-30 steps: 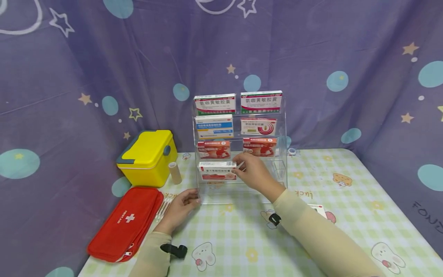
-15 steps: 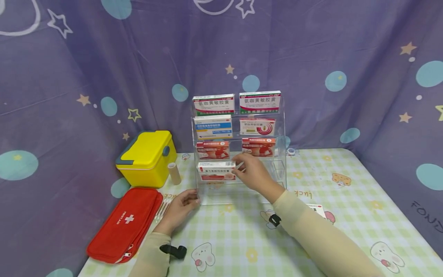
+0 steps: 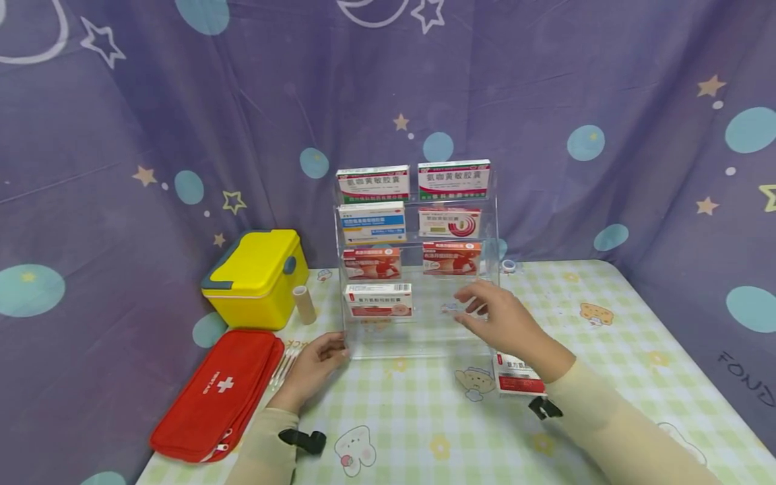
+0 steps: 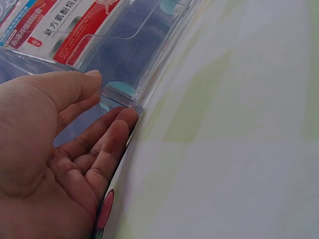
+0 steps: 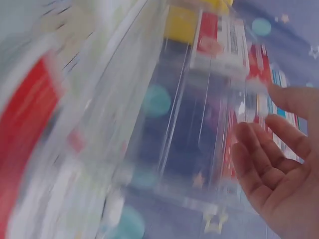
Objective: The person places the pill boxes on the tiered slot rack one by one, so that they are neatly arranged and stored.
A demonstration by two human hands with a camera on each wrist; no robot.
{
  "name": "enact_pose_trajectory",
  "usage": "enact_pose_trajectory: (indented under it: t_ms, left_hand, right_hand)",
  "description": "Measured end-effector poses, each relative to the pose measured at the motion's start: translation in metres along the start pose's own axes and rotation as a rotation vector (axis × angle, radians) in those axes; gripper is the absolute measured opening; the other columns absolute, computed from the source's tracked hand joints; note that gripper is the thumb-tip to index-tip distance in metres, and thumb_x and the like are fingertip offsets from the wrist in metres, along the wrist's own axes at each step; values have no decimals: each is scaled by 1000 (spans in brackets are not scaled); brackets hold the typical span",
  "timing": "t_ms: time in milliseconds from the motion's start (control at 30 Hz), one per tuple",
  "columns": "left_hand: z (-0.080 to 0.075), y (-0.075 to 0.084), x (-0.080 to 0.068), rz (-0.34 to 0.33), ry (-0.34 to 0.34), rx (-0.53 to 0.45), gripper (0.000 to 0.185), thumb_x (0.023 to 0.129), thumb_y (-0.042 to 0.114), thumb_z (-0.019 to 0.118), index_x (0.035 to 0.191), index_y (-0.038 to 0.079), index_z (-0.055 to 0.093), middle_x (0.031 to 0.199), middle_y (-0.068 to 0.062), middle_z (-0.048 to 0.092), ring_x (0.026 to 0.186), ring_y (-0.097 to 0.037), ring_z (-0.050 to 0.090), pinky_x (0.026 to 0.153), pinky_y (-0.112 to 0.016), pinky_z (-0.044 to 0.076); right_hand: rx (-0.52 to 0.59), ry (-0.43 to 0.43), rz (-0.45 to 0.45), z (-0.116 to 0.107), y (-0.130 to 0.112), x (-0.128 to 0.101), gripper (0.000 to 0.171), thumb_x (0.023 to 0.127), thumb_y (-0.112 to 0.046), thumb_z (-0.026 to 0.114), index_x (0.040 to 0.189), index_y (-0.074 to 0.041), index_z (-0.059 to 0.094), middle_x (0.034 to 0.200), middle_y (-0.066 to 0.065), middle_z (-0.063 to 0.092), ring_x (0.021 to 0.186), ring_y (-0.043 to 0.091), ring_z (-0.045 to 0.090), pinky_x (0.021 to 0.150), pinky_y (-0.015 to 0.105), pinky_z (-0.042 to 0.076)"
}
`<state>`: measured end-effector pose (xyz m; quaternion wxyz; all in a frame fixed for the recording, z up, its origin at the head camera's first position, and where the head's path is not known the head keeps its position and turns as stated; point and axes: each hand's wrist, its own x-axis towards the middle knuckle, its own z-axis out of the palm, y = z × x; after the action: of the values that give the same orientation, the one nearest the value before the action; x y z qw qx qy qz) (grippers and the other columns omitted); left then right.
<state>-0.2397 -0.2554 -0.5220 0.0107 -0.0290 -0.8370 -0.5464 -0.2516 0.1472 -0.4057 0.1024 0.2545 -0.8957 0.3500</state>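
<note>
You are filling the clear rack (image 3: 418,340): seven boxes stand in it, two on each of the three upper tiers and one at the left of the bottom tier (image 3: 378,300), while the slot at the bottom right is bare. Your right hand (image 3: 497,320) hangs in front of that bare slot with its fingers loose and slightly curled, grasping nothing. Your left hand (image 3: 315,360) lies relaxed on the table (image 3: 606,350), its fingertips (image 4: 124,117) touching the rack's near left corner as if to steady it. One more box (image 3: 517,376) lies flat on the table just near of the rack, under your right wrist, and it looks like the one for the bare slot. By my reading, the next move calls for drawing your right hand back to that box, pinching it by its long edges, tipping it upright and lowering it behind the low front lip of the bottom tier. Mind the tier above, which leaves little headroom, and the rack's right wall. You have open table to the right and near side for the swing. On the left the yellow case (image 3: 257,276), a small roll (image 3: 303,303) and the red pouch (image 3: 218,394) crowd the edge.
</note>
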Motion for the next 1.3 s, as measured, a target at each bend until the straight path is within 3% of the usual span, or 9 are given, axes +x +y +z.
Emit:
enact_pose_trajectory:
  t_ms: [233,500,633,833,1167,1300]
  left_hand:
    - [0,2,-1,4,0,7,45,99,16,75,140,3,63,123,-10,72,108,-22,67,92,-30,53]
    - [1,10,-4,-3,15,23,45,99,14,74,140,1,63,124,-13,71,110,-25,67,97,-41,54]
    - [1,7,-2,-5,16,13,44,98,16,76,139,4,64,124,-11,72,110,-24,67,97,-40,53]
    - [2,1,1,-16,35,20,46,97,17,77,139,5,64,123,-9,72,111,-24,67,99,-44,52]
    - [4,-1,1,-34,45,54,43,99,10,73,140,0,62,124,-13,71,111,-27,66,97,-42,53]
    - [5,0,1,-36,50,60,43,99,9,72,140,0,62,123,-13,71,111,-26,66,96,-40,53]
  right_hand:
    - [-56,-69,55,-31,53,-60,37,91,-21,85,125,-18,69,118,-2,67,104,23,68,89,47,57]
    - [11,-119,127,-54,101,-105,45,90,-25,86,130,-15,68,124,4,66,106,27,65,86,43,56]
    - [96,-222,207,-61,120,-115,61,87,-32,88,138,-9,63,133,11,62,115,35,63,90,45,56]
    - [179,-320,285,-61,138,-124,72,82,-31,92,141,-5,60,133,15,59,115,32,61,84,37,57]
    - [148,-319,204,-58,142,-127,70,80,-30,93,134,4,64,101,7,55,86,19,55,70,27,49]
    - [136,-308,190,-58,143,-129,66,80,-31,93,131,1,66,99,5,56,85,17,54,68,27,47]
